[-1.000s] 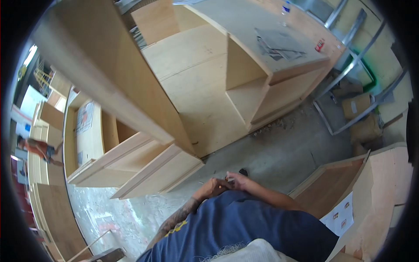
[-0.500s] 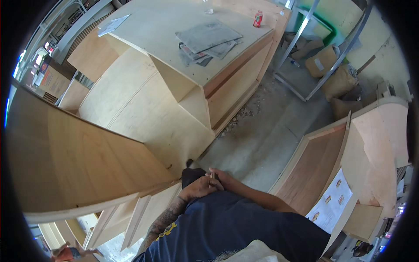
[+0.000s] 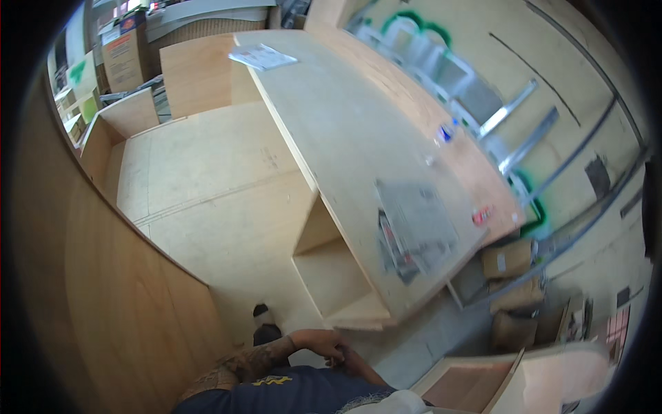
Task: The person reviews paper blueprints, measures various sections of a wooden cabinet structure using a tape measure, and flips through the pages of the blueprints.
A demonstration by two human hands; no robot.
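Note:
Close in front of my body, my left hand (image 3: 317, 341) and my right hand (image 3: 347, 359) meet, fingers curled together. Something small may be between them, but the fingers hide it. Beyond them stands a long pale plywood counter (image 3: 331, 117) with an open compartment (image 3: 334, 272) at its near end. Grey, worn sheets (image 3: 417, 217) lie on its top, with a red drink container (image 3: 482, 215) to their right. Neither hand touches the counter. My foot (image 3: 263, 316), in a dark sock and an open sandal, rests on the plywood base (image 3: 214, 165).
A tall plywood panel (image 3: 131, 297) rises close on my left. Papers (image 3: 262, 56) and a clear bottle (image 3: 445, 132) sit on the counter. Cardboard boxes (image 3: 507, 260) and a metal frame (image 3: 572, 162) stand at right, with a wooden cabinet (image 3: 469, 383) at lower right.
My view has swung toward the right and tilted up, and my foot has come forward on the plywood base. My hands stay together, now lower in the picture.

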